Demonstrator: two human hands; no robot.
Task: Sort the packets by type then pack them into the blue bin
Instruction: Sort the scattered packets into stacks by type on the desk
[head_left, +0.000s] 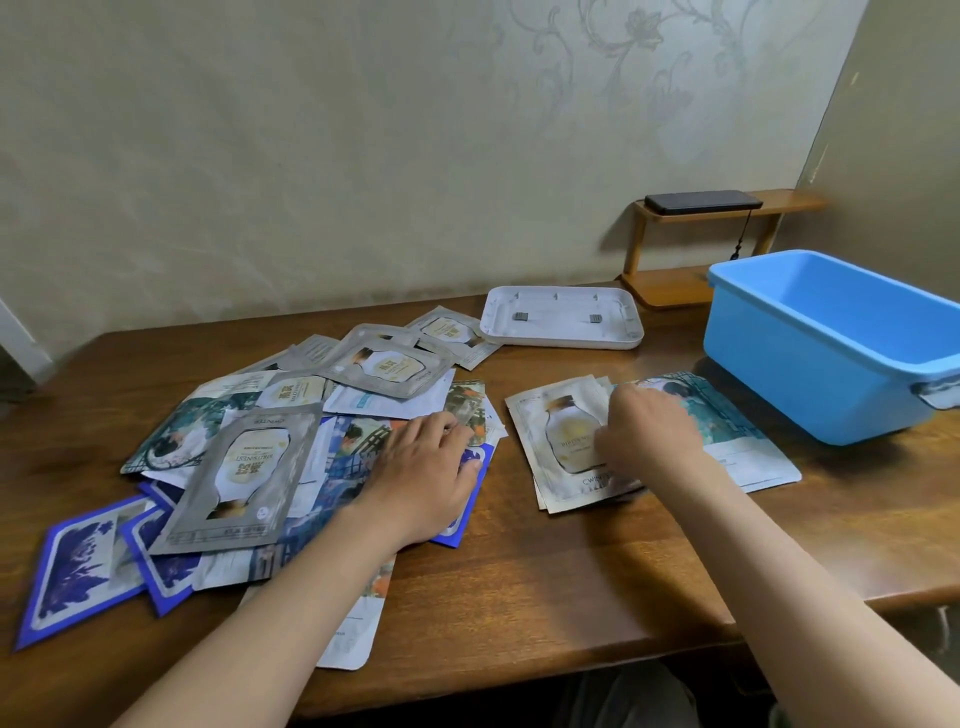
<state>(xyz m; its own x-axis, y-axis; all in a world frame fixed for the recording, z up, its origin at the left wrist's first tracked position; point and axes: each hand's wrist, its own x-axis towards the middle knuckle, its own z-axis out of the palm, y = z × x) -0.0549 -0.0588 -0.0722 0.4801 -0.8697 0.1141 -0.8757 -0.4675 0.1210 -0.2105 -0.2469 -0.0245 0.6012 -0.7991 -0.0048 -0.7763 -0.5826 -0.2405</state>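
Note:
A loose heap of flat packets (291, 441) covers the left half of the wooden table: grey ones with a bottle picture, blue ones, and ones with painted scenes. My left hand (426, 467) lies flat on the heap's right edge, fingers touching an orange-patterned packet (467, 400). To the right lies a small stack of cream bottle packets (556, 441), beside a teal painted packet (727, 421). My right hand (649, 431) rests on these two, fingers curled at the cream stack's top edge; its grip is blurred. The blue bin (779, 353) stands empty at the far right.
A white plastic tray (563, 340) lies upside down at the back of the table. A small wooden shelf (670, 291) with a black device (701, 200) stands against the wall behind the bin. The table's front edge (519, 680) runs close to my body.

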